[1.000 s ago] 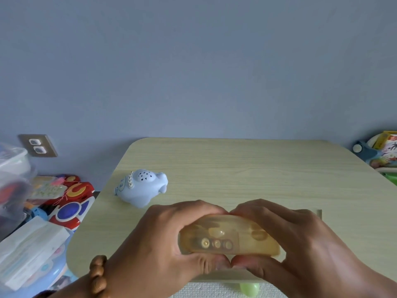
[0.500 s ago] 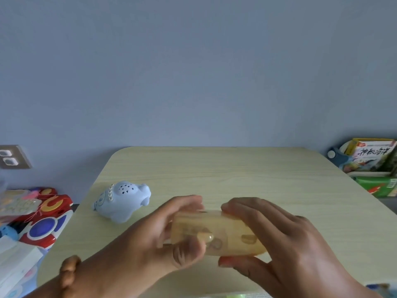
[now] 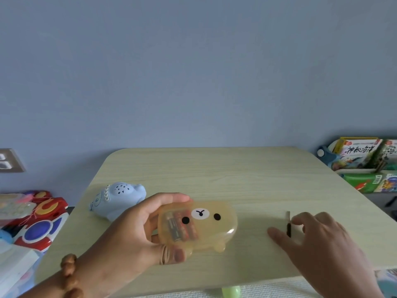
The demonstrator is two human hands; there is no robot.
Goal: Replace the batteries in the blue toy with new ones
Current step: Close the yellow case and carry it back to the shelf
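The blue toy (image 3: 119,200), a rounded animal with speaker holes, lies on the pale wooden table (image 3: 236,179) at the left. My left hand (image 3: 137,231) grips a translucent yellow bear-face case (image 3: 202,224) just above the table, right of the toy. Several batteries (image 3: 181,227) show through its left half. To the right, my right hand (image 3: 318,244) sits low over the table. Its thumb and curled forefinger pinch a small screwdriver (image 3: 288,225) with a black handle and a silver tip that points away from me.
Colourful toys (image 3: 40,222) are piled off the table's left edge, near a wall socket (image 3: 8,161). A rack of children's books (image 3: 365,160) stands beyond the right edge. A green object (image 3: 231,291) pokes out under the table's near edge.
My right hand has left the yellow case and moved right to the screwdriver. My left hand alone now holds the case, turned so its bear face shows.
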